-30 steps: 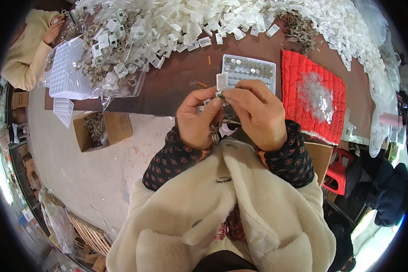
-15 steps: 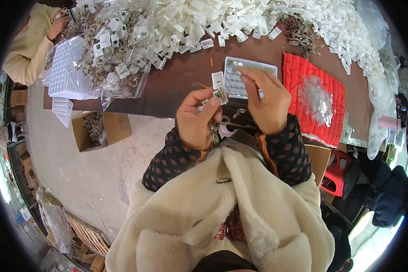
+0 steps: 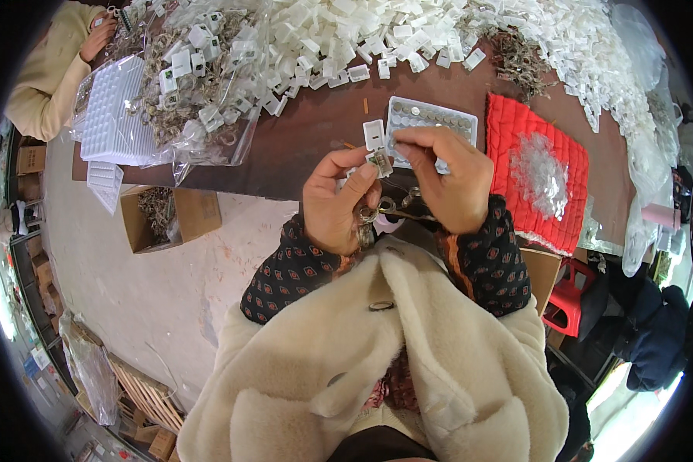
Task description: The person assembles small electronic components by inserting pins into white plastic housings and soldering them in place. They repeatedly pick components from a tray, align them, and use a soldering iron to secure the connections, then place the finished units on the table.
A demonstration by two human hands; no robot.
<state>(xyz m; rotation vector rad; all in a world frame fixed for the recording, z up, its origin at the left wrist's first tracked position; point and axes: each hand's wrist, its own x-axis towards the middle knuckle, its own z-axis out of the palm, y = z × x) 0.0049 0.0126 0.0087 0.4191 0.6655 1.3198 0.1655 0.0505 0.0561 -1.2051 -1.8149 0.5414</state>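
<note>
My left hand point(image 3: 337, 196) is closed on a small white plastic case point(image 3: 378, 162), its hinged lid point(image 3: 373, 135) standing up and a small green circuit board showing inside. Metal rings point(image 3: 386, 205) hang below the case between my hands. To its right, my right hand point(image 3: 456, 175) has thumb and forefinger pinched together, close to the case; whatever is between the fingertips is too small to make out. Partly hidden behind that hand lies a pale plastic tray point(image 3: 473, 123) of round pockets, with silvery button cells point(image 3: 431, 115) in several of them.
A heap of white cases point(image 3: 408, 35) spreads along the table's far side. Bagged cases and metal pieces point(image 3: 208, 85) lie left, beside stacked white trays point(image 3: 115, 108). At right, a red quilted pad point(image 3: 508, 169) bears clear plastic pieces point(image 3: 543, 173). Another person's hand point(image 3: 98, 38) shows far left.
My right hand has come from over the tray toward the case, its fingertips moving nearer and slightly left. My left hand keeps its hold on the case, almost unmoved.
</note>
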